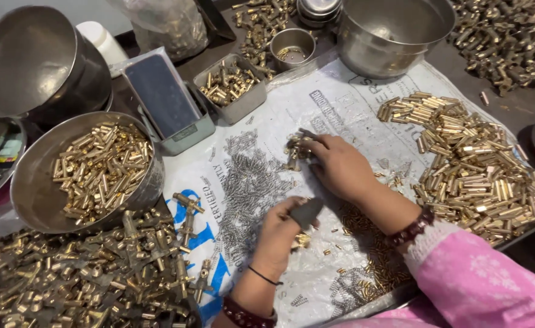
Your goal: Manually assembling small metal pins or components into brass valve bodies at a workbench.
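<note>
R hand [340,167] lay mid-bench, fingers pinching a small cluster of brass parts [296,149]. L hand [279,234], nearer the front edge, gripped a dark flat piece [307,212], w/ small springs [249,182] spread just beside.

Small cluster of brass fittings [296,147] on the printed sheet, beside a scatter of thin steel springs [247,182].

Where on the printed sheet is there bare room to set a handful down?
Bare sheet lies between the large steel pot and the brass tube heap. Some more lies beyond the right hand. Crowded: springs left of the left hand.
</note>
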